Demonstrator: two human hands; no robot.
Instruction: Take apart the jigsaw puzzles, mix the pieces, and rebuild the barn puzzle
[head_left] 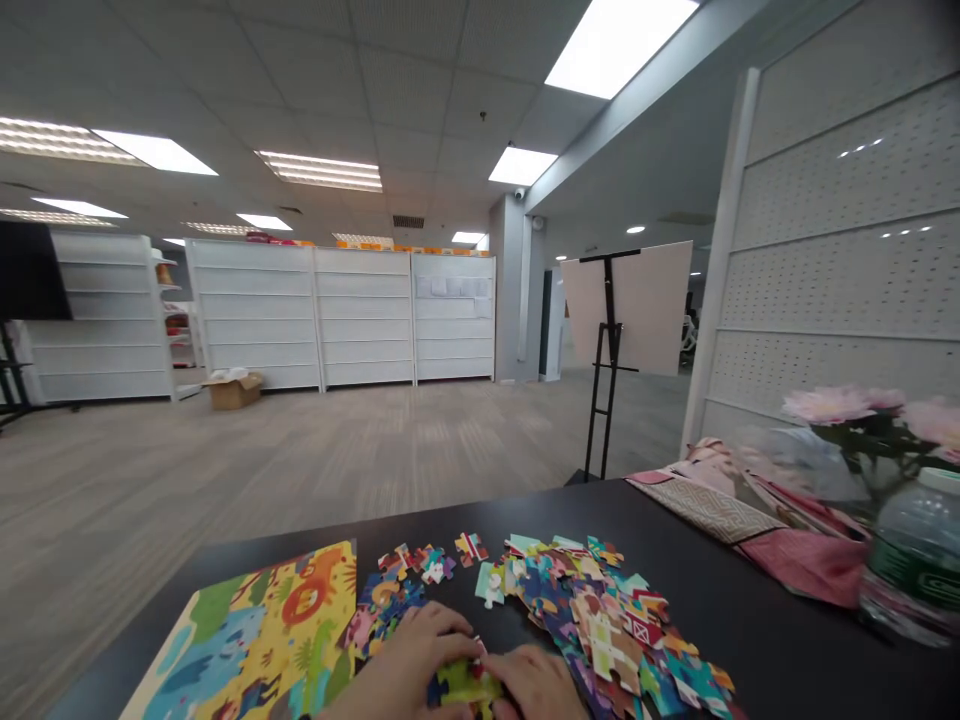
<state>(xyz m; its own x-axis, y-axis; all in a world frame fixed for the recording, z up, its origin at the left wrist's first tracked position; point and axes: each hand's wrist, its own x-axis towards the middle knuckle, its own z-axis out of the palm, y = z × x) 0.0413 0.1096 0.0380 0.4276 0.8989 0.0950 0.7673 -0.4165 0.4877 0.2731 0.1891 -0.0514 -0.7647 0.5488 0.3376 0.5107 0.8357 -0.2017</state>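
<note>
Low in the head view, my left hand point(420, 660) curls its fingers over yellow-green jigsaw pieces point(466, 682). From the other side my right hand point(534, 685) grips the same pieces, its fingertips close to those of the left. The hands cover much of these pieces, so I cannot tell whether they are joined. A big loose heap of jigsaw pieces point(611, 640) lies just right of my right hand. Behind my left hand is a smaller cluster of pieces point(390, 600). To the left rests a colourful animal picture board point(277, 630).
The black table point(757, 610) bears a pink and patterned cloth point(795, 555), a water bottle point(919, 560) and pink flowers point(840, 405) on the right. Beyond it stand an easel with a board point(630, 310), white shelving point(360, 320) and a cardboard box point(234, 390).
</note>
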